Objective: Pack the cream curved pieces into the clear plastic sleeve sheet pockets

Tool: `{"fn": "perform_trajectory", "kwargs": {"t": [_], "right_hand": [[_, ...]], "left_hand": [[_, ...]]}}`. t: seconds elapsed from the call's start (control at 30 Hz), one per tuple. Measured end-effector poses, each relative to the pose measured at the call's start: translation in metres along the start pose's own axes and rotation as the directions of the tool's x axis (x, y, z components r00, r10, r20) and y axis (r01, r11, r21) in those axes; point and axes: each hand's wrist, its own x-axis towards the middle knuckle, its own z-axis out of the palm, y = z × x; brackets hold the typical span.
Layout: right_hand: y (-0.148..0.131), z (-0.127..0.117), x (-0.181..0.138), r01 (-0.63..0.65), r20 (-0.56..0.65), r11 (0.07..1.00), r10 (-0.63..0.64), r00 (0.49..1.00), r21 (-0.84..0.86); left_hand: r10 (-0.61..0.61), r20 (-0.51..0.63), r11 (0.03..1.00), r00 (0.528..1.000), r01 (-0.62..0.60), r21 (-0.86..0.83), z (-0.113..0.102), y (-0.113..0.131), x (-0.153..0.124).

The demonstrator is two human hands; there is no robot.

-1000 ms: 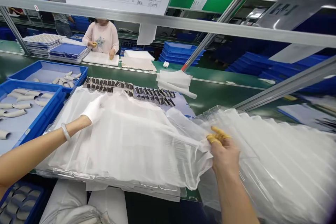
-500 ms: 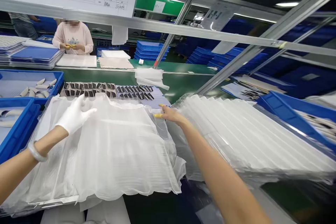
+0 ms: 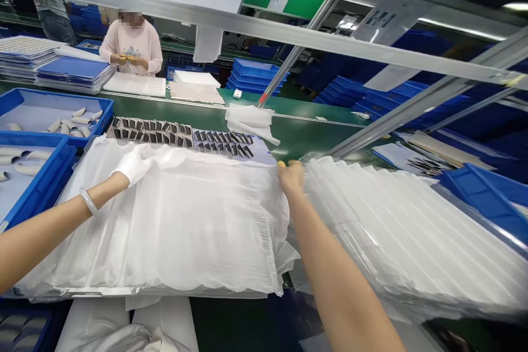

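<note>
A thin white packing sheet (image 3: 206, 220) lies spread over a clear plastic tray (image 3: 136, 290) in front of me. My left hand (image 3: 132, 166), in a white glove, is closed at the sheet's far left corner; its fingertips blend into the white material. At the far right corner my right hand (image 3: 292, 177), bare with yellow finger covers, is closed on the sheet's edge. Between the two hands the far edge is drawn fairly straight. Beneath the sheet, ridged white material shows on the left. Loose folds hang at the right edge.
To the right stands another tray (image 3: 412, 225) covered in ridged white sheeting. Blue bins (image 3: 61, 159) with curved pale parts are at left. Behind lie rows of dark parts (image 3: 152, 133). A metal post (image 3: 289, 60) and rail cross above. Across the green bench a person (image 3: 134, 47) handles something.
My left hand has gone from spread fingers to closed at the sheet's corner. The right hand has closed on the right corner, and the sheet now reaches farther right and lies flatter.
</note>
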Motion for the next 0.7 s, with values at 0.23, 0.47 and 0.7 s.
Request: {"fn": "perform_trajectory", "kwargs": {"t": [0.23,0.47,0.7], "right_hand": [[-0.093,0.052,-0.046,0.64,0.358,0.766,-0.582,0.73,-0.059],[-0.142,0.13,-0.071,0.897,0.754,0.441,-0.599,0.27,0.029],[-0.149,0.161,-0.071,0.942,0.811,0.322,-0.524,0.261,-0.096]], "left_hand": [[0.526,-0.15,0.843,0.837,-0.491,0.219,-0.03,0.016,-0.065],[0.7,0.504,0.466,0.506,-0.859,0.214,0.01,0.009,-0.121],[0.746,0.515,0.44,0.422,-0.893,0.093,0.024,-0.005,-0.132]]}}
